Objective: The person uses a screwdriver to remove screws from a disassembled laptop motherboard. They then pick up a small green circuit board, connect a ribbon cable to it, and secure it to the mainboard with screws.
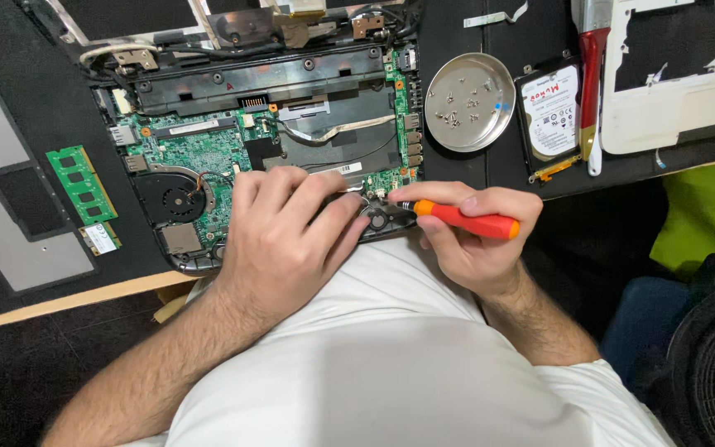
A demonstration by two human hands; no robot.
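White shirt (391, 364) fills the lower frame, nearest the camera; both forearms extend from it toward the laptop (266, 141). Laptop lies opened on a black mat (35, 99), with the green board (200, 153), fan (171, 199) and hinges exposed.

Left hand (279, 240) rests palm-down on the laptop's near edge, fingers loosely curled and pressing on the chassis beside the near right corner; it grips no tool.

Right hand (473, 236) is closed around the orange screwdriver (465, 221). Screwdriver lies almost level, tip pointing left at the laptop's near right corner, just beside the left fingertips. Whether the tip sits in a screw cannot be told.

Left of the laptop, a green memory module (82, 184) lies on the mat, with a smaller card (101, 238) just beyond its near end. Right of the laptop, a round metal dish (469, 101) holds loose screws. Beside the dish lies a hard drive (549, 112), then a red-handled tool (592, 74), then a white cover (676, 70).
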